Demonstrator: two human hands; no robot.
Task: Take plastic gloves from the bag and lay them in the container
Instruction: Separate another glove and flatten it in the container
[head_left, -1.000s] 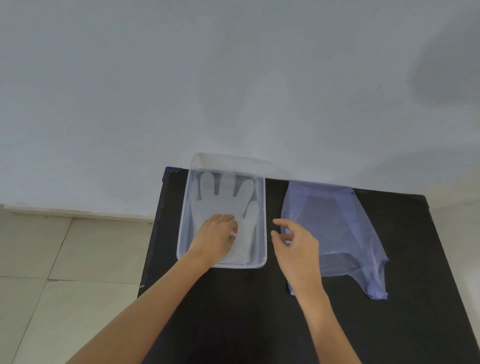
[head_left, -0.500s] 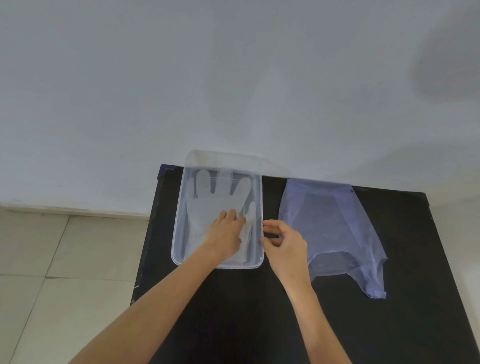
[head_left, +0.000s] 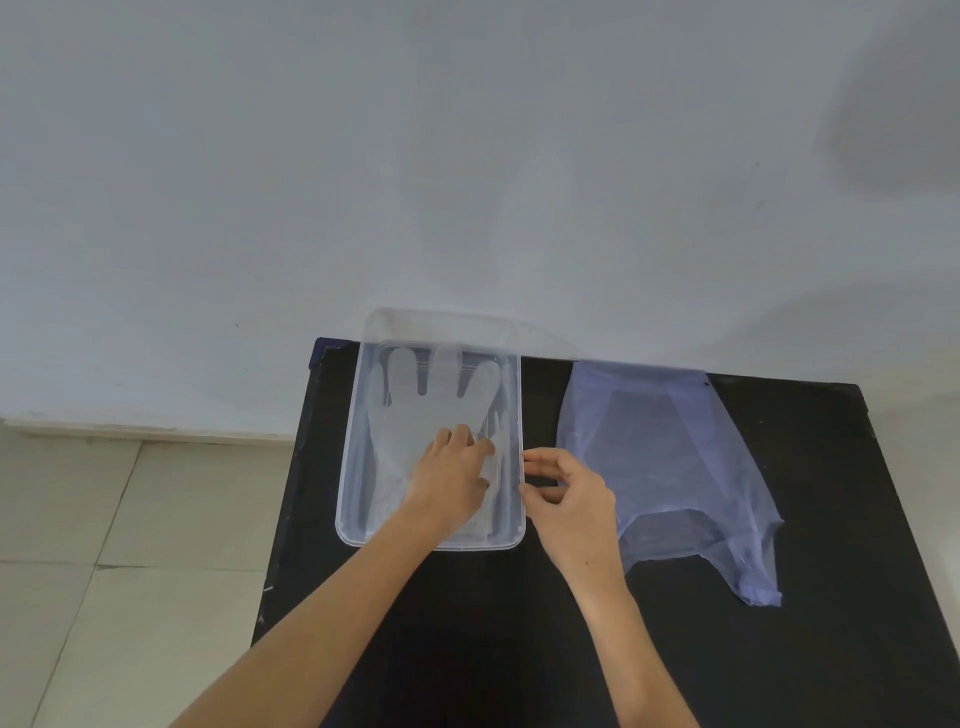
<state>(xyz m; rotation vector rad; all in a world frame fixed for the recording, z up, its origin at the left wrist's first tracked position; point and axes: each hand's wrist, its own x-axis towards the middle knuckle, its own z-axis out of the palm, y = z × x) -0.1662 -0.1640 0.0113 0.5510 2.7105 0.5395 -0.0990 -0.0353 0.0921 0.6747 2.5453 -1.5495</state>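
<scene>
A clear, shallow plastic container (head_left: 358, 447) sits on the black surface (head_left: 467, 623), its far end against the pale wall (head_left: 467, 156). Taking the container as the landmark: a translucent plastic glove (head_left: 415, 410) lies flat inside it, fingers spread and pointing toward the wall, cuff toward the near rim.

The left hand (head_left: 454, 480) is inside the container, palm down on the lower part of the glove, its fingers loosely extended and pressing on the plastic rather than pinching anything — it grips nothing that can be seen. Its bare forearm crosses the container's near rim.

The right hand (head_left: 569, 501) is just outside the container's right wall, touching or all but touching the rim. Thumb and forefinger are curled toward each other with a small gap between them; whether a thin bit of plastic is caught between them cannot be told.

To the right of the container, a little apart from it, a thin bluish-purple plastic bag (head_left: 670, 457) lies flattened on the surface, its closed end toward the wall and its handles and mouth toward the person. The right hand's knuckles overlap the bag's left edge.

Left of the container, beyond the surface's edge, light floor tiles (head_left: 130, 545) show — meeting the wall at a low skirting.
</scene>
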